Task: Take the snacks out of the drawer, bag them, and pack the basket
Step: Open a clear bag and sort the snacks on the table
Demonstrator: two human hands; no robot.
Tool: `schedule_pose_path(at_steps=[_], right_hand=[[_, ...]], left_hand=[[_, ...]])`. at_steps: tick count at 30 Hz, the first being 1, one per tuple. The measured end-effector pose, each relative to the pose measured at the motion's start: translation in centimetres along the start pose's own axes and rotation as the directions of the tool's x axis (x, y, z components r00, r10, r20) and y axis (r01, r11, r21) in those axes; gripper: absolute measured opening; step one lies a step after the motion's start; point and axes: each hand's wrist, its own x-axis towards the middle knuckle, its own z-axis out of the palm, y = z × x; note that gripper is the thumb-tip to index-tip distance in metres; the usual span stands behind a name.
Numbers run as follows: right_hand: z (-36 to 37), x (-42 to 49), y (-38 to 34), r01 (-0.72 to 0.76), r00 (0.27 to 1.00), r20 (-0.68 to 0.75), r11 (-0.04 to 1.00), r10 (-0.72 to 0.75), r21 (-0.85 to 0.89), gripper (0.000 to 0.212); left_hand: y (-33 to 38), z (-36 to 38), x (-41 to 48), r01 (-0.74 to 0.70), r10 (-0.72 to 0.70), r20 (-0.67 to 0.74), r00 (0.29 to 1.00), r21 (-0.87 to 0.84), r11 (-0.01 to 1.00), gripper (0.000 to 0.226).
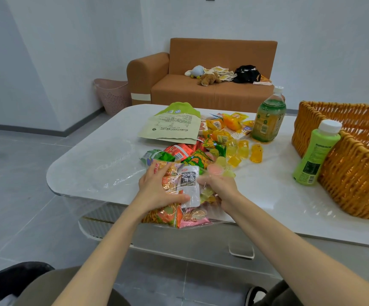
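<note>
A clear plastic bag (121, 173) lies on the white table (267, 195), its near end stuffed with snack packets (174, 215) and hanging over the table's front edge. My left hand (157, 188) grips a white seaweed packet (189, 184) at the bag's mouth. My right hand (221, 186) holds the clear plastic beside it. More loose snacks (188, 153) and yellow jelly cups (243, 151) lie just beyond my hands. The woven orange basket (355, 173) stands at the right.
A green bottle (316, 153) leans against the basket's wall. A tea bottle (268, 118) stands behind the jelly cups, and a flat pale green pouch (172, 127) lies at the table's back. A drawer handle (241, 250) shows below the tabletop. A brown sofa (201, 69) and pink bin (112, 96) stand beyond.
</note>
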Motion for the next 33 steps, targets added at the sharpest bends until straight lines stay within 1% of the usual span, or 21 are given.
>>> schedule_pose_path(at_steps=[3,5,7,9,10,12,14,17,19,21,22,24,25,27,29,31,33], right_hand=[[-0.5,-0.1,-0.1,-0.016,0.999,-0.031,1.000,0.015,-0.010,0.017],[-1.0,-0.2,-0.1,-0.041,0.999,-0.016,0.999,0.041,0.013,0.014],[-1.5,-0.4,-0.2,-0.068,0.997,-0.016,0.994,0.070,0.091,0.013],[-2.0,-0.6,-0.1,-0.071,0.997,-0.012,0.992,0.073,0.109,0.015],[-2.2,-0.8,-0.2,-0.061,0.998,0.014,0.995,0.060,0.081,0.013],[-2.4,-1.1,-0.4,-0.001,0.991,0.132,0.999,0.006,-0.040,0.008],[-2.5,-1.2,-0.4,0.078,0.966,0.255,0.986,-0.038,-0.150,0.011],[-3.2,-1.0,-0.7,0.119,0.954,0.300,0.951,-0.030,-0.286,0.026],[-4.0,-0.8,-0.9,0.114,0.940,0.340,0.926,0.016,-0.359,0.027],[-4.3,-0.8,-0.8,0.036,0.919,0.383,0.951,0.089,-0.307,0.029],[-4.1,-0.9,-0.7,0.027,0.922,0.379,0.963,0.080,-0.269,0.030],[-3.6,-0.9,-0.4,0.092,0.946,0.323,0.967,-0.010,-0.237,0.032],[-3.3,-1.0,-0.3,0.115,0.944,0.328,0.968,-0.036,-0.223,0.034],[-2.9,-1.1,-0.2,0.085,0.920,0.392,0.977,-0.002,-0.194,0.036],[-2.7,-1.2,0.0,0.031,0.903,0.428,0.987,0.039,-0.156,0.031],[-2.6,-1.4,0.2,0.049,0.905,0.425,0.990,0.012,-0.133,0.023],[-2.4,-1.5,0.5,0.097,0.908,0.418,0.981,-0.018,-0.169,0.024]], left_hand=[[0.0,-0.1,0.0,0.012,-0.012,0.009,1.000,-0.028,1.000,0.109],[-0.2,-0.2,0.1,0.014,-0.013,0.022,1.000,-0.026,1.000,0.109],[-0.7,-0.3,0.4,0.030,-0.026,0.042,0.999,-0.097,0.995,0.111],[-1.1,-0.5,0.6,0.051,-0.043,0.047,0.998,-0.179,0.983,0.113],[-1.2,-0.5,0.7,0.058,-0.050,0.046,0.998,-0.195,0.979,0.112],[-1.3,-0.4,0.8,0.059,-0.053,0.037,0.998,-0.192,0.980,0.109],[-1.3,-0.2,0.9,0.051,-0.047,0.027,0.999,-0.174,0.983,0.107],[-1.2,-0.2,0.8,0.051,-0.049,0.017,0.999,-0.122,0.991,0.104],[-1.1,-0.2,0.7,0.056,-0.054,0.017,0.998,-0.093,0.994,0.102],[-1.1,-0.2,0.7,0.062,-0.059,0.029,0.998,-0.110,0.992,0.104],[-1.2,-0.2,0.7,0.065,-0.060,0.037,0.997,-0.131,0.989,0.105],[-1.3,-0.3,0.7,0.063,-0.055,0.052,0.997,-0.173,0.983,0.103],[-1.3,-0.3,0.6,0.061,-0.052,0.056,0.997,-0.174,0.983,0.102],[-1.3,-0.5,0.6,0.063,-0.055,0.054,0.997,-0.151,0.987,0.102],[-1.3,-0.6,0.5,0.069,-0.063,0.045,0.997,-0.155,0.985,0.104],[-1.2,-0.7,0.3,0.081,-0.075,0.042,0.996,-0.159,0.984,0.106],[-0.9,-0.7,0.1,0.085,-0.082,0.032,0.996,-0.123,0.989,0.107]])
